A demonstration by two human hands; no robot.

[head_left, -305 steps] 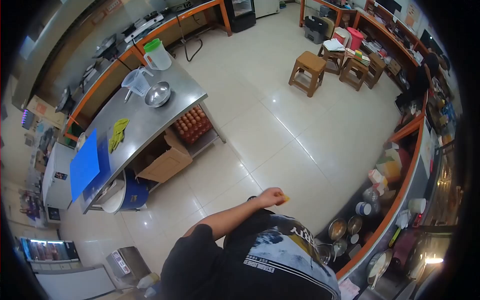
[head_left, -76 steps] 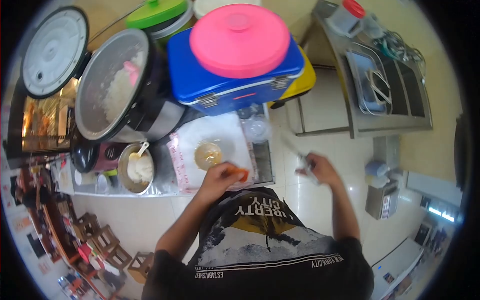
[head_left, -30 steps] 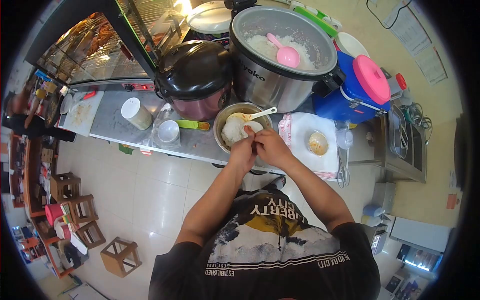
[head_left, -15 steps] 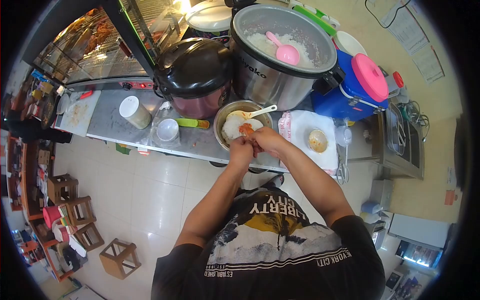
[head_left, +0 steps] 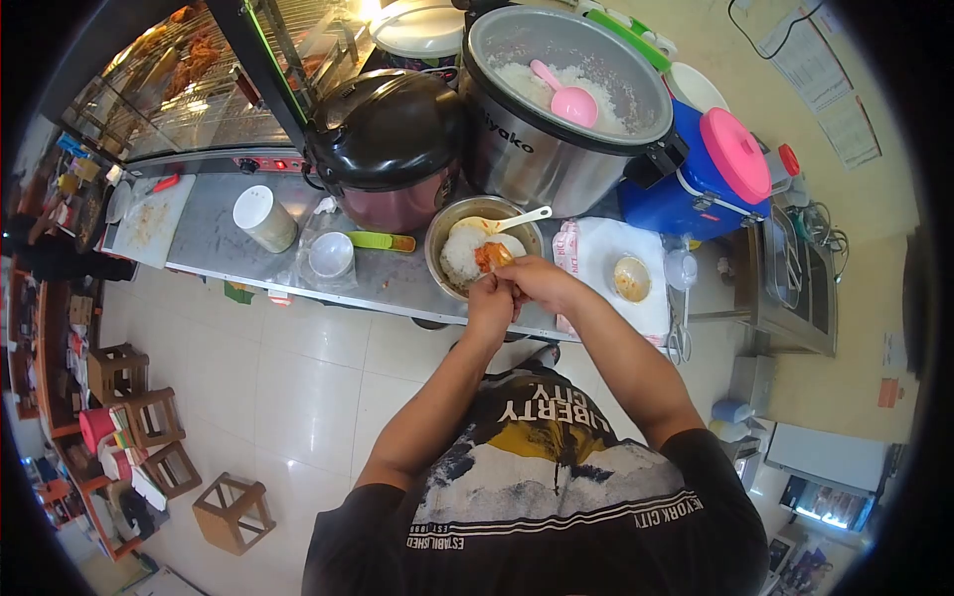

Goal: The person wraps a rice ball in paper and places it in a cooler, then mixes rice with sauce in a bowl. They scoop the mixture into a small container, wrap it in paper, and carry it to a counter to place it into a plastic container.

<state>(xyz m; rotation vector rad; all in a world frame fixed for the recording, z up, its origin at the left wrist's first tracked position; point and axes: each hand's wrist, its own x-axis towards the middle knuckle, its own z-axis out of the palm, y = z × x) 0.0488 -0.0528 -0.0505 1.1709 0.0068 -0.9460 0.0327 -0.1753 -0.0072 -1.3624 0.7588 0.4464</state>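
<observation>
Over the near rim of a metal bowl (head_left: 434,260), both my hands pinch a small clear bag of orange-red sauce (head_left: 494,255). My left hand (head_left: 491,306) is closed at the bag's near end, beside my right hand (head_left: 542,282), whose fingers are also closed there. The fingertips overlap, so the exact grip is partly hidden. In the bowl there is something white like bagged rice (head_left: 460,256), and a pale spoon (head_left: 538,214) rests with its handle over the far right rim.
Behind the bowl stand a closed black rice cooker (head_left: 388,129) and an open cooker of rice (head_left: 497,139) with a pink scoop (head_left: 573,105). White paper sheets (head_left: 596,238) bearing a small bowl (head_left: 631,279) lie right. Leftward are a green-handled tool (head_left: 373,241) and a white container (head_left: 263,219).
The sauce bag has tilted up and shows more of its orange-red contents. My hands have shifted slightly to the right and stay together at its near end.
</observation>
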